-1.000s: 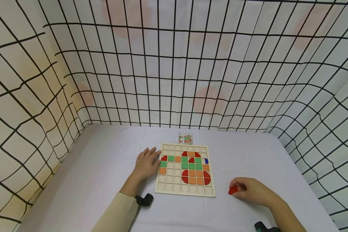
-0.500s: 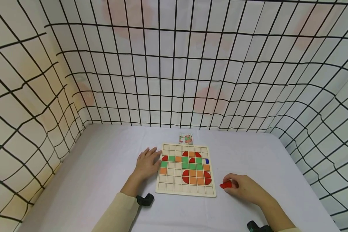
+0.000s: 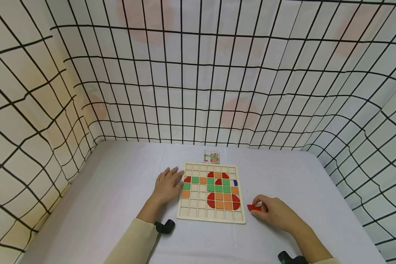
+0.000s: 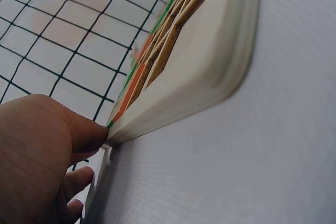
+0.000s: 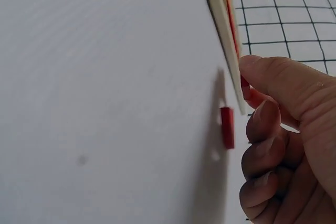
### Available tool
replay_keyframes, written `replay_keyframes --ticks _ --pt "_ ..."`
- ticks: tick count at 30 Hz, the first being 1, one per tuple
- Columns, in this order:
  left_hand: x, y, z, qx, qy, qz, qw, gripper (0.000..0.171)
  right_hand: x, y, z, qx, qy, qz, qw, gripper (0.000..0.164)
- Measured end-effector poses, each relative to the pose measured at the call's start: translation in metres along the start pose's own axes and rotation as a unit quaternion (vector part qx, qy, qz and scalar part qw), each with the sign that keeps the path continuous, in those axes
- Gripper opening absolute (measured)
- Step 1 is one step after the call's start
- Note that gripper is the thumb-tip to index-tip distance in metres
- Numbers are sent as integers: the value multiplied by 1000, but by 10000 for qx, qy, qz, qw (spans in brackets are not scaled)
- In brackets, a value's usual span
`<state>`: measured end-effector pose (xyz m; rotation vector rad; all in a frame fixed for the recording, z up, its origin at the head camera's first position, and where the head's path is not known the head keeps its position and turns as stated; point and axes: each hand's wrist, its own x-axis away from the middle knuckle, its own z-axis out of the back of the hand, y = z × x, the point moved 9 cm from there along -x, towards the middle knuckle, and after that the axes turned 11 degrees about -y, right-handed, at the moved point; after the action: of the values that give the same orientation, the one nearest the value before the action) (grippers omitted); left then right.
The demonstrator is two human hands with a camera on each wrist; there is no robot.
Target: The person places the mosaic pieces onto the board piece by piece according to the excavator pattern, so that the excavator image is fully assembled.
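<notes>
My right hand (image 3: 275, 214) is just right of the puzzle board's lower right side, its thumb and forefinger pinching a small red block (image 5: 245, 89). A second red block (image 5: 227, 127) shows below those fingertips in the right wrist view, apart from them. The other fingers are curled in. My left hand (image 3: 166, 186) rests along the left edge of the wooden grid board (image 3: 198, 213), fingers extended and thumb tip (image 4: 97, 136) touching the edge. Green, orange and red pieces fill part of the grid, with one blue piece (image 3: 235, 183) near its right side.
A small patterned card (image 3: 211, 157) lies behind the board. White cloth covers the table (image 3: 125, 157). Black grid netting (image 3: 198, 88) over white sheeting rises at the back and both sides.
My right hand has moved left and slightly away from me, toward the board, with the red showing at its fingertips. My left hand and the board stay put.
</notes>
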<state>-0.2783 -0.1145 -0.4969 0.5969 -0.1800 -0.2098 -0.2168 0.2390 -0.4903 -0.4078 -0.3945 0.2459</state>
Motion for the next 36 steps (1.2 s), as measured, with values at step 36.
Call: replay_keyframes --ticks 36 --pt "-2 -2 0 3 -39 52 10000 47 -50 -163 -31 200 77 1420 9896 26"
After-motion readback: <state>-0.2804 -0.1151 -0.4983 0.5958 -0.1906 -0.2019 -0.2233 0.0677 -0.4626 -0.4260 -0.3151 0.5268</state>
